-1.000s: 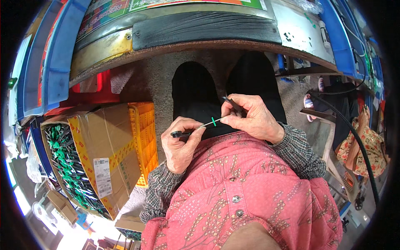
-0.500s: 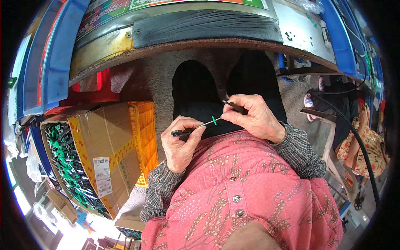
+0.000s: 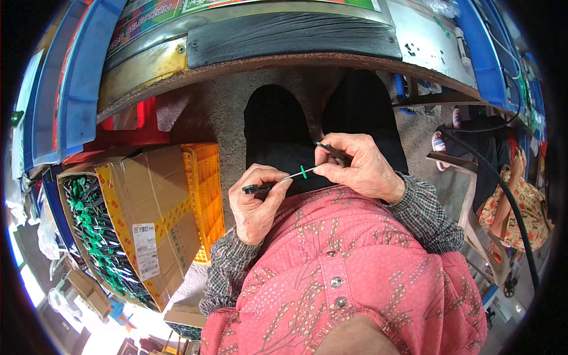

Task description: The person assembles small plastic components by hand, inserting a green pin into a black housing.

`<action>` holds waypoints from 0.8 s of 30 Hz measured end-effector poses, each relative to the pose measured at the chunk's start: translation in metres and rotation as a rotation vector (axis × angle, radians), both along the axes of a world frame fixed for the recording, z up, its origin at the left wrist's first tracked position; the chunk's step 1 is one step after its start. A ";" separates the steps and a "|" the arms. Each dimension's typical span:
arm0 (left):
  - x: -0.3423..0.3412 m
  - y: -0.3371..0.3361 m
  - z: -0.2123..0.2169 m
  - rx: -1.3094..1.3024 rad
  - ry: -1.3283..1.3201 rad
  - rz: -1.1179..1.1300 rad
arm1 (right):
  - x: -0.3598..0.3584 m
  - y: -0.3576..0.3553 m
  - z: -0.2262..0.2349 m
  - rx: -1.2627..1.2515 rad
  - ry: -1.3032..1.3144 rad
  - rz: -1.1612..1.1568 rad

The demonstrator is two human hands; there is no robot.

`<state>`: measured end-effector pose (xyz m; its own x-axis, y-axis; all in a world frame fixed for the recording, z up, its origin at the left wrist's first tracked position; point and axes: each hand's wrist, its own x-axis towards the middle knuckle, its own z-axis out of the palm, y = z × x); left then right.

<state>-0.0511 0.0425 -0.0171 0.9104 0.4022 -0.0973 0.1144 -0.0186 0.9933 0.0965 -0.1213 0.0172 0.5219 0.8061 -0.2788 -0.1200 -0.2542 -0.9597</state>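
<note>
Slightly apart, the left hand (image 3: 255, 201) and right hand (image 3: 362, 168) pinch a thin rod (image 3: 294, 175) over the lap (image 3: 273, 133), off the bench's (image 3: 290, 38) near edge. Toward its left corner, a cardboard box (image 3: 163, 195) packed with green-and-black pieces (image 3: 100, 236) adjoins an orange crate (image 3: 205, 198).

Colourful sheet (image 3: 145, 25) along far edge of bench (image 3: 426, 29), left half: pale capital lettering. Cardboard box (image 3: 139, 192), outer side: white label (image 3: 146, 251), dark small print and codes, too fine to read; yellow tape (image 3: 169, 226), repeated reddish marks.
</note>
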 end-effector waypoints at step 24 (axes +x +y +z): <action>0.002 0.002 0.001 0.048 -0.018 -0.010 | 0.003 0.003 -0.001 -0.035 -0.107 0.046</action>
